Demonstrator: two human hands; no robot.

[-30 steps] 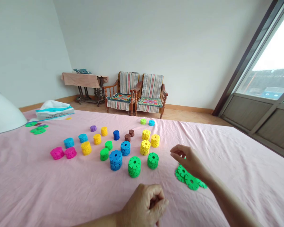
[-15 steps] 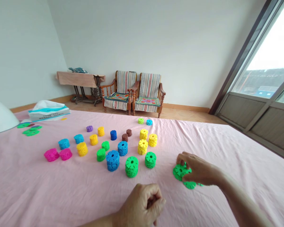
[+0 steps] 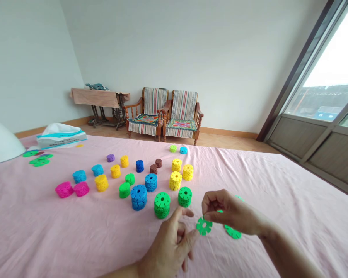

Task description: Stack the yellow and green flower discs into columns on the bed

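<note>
My right hand (image 3: 226, 211) pinches the upper edge of a green notched plastic disc (image 3: 204, 226), which hangs upright above the cloth. Just left of that disc is my left hand (image 3: 175, 240), its thumb and index finger spread apart and the thumb tip close to the disc's edge. Other loose green discs (image 3: 233, 232) lie under and behind my right hand, partly hidden by it. Beyond my left hand stand two stacks of green discs, a nearer green stack (image 3: 162, 205) and a farther green stack (image 3: 185, 197).
On the pink cloth (image 3: 104, 239) stand more disc stacks: blue (image 3: 139, 197), yellow (image 3: 175, 180), pink (image 3: 64, 190), brown (image 3: 153, 168) and purple (image 3: 110, 158). A tissue pack (image 3: 61, 137) and loose flat discs (image 3: 40, 162) lie far left, near a white rounded object (image 3: 2, 143).
My right hand has moved left from the loose green discs, bringing one disc along. My left hand has gone from curled to spread fingers and has risen slightly towards the disc.
</note>
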